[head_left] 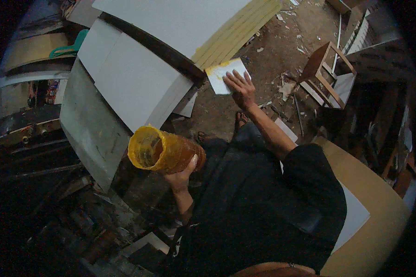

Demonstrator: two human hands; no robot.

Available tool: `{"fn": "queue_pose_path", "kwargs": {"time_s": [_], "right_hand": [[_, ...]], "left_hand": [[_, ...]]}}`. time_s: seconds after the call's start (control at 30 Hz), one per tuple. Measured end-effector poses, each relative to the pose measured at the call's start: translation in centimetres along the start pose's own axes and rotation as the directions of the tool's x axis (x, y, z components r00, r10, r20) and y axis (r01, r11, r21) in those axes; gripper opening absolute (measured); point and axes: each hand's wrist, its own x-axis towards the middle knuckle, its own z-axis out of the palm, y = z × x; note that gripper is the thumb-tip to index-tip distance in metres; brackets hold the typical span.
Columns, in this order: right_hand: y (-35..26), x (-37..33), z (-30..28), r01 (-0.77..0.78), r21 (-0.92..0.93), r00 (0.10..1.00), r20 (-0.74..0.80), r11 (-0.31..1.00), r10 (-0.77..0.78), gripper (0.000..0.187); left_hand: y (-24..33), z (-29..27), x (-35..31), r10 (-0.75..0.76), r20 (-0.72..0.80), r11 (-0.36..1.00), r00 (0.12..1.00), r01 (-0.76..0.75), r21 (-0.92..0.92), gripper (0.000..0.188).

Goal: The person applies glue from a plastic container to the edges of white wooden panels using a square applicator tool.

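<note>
My left hand (pixel 181 179) is wrapped round a plastic jar (pixel 182 150), which is tilted with its mouth to the left. Yellow glue-like stuff coats the jar's rim, and brownish stuff shows through its wall. In my right hand (pixel 242 90) is a flat white card (pixel 221 83), fingers on its upper face and thumb hidden. Yellow smears run along the card's far edge, close to the corner of a white board stack (pixel 171 21). Whether card and stack touch I cannot tell. Yellow stuff covers the stack's stepped right-hand edges (pixel 235 34).
More white boards (pixel 129 78) lie to the left, beside a grey-green panel (pixel 85 124). A wooden frame (pixel 330 76) stands at the right on a floor (pixel 291 37) strewn with scraps. Behind my right side is a tan sheet (pixel 374 207). A green plastic piece (pixel 69 48) is at far left.
</note>
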Motion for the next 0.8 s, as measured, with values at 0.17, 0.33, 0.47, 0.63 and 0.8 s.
{"fn": "queue_pose_path", "kwargs": {"time_s": [0.17,0.33,0.47,0.63,0.8], "right_hand": [[2.0,-2.7,-1.4,0.041,-0.029,0.998,0.040,0.999,-0.039,0.037],[0.4,3.3,-6.6,-0.043,0.064,0.998,-0.046,0.997,0.046,0.044],[2.0,11.0,-9.6,-0.009,-0.037,0.994,0.106,0.999,0.013,0.039],[-0.4,19.6,-12.2,0.171,-0.089,0.929,0.345,0.981,-0.130,0.039],[0.1,21.8,-10.0,0.170,-0.141,0.874,0.479,0.975,-0.083,0.037]], "left_hand": [[0.6,0.5,0.4,0.024,0.013,0.996,1.000,-0.022,-0.090,0.078],[0.3,0.4,-0.1,0.062,-0.018,0.993,0.998,-0.064,-0.102,0.078],[1.2,0.7,0.2,-0.026,-0.023,0.993,0.999,0.023,-0.117,0.077],[-0.1,0.7,-0.2,0.039,-0.029,0.986,0.999,-0.043,-0.162,0.076],[-2.4,0.1,-0.2,0.111,0.032,0.993,0.993,-0.109,-0.050,0.074]]}}
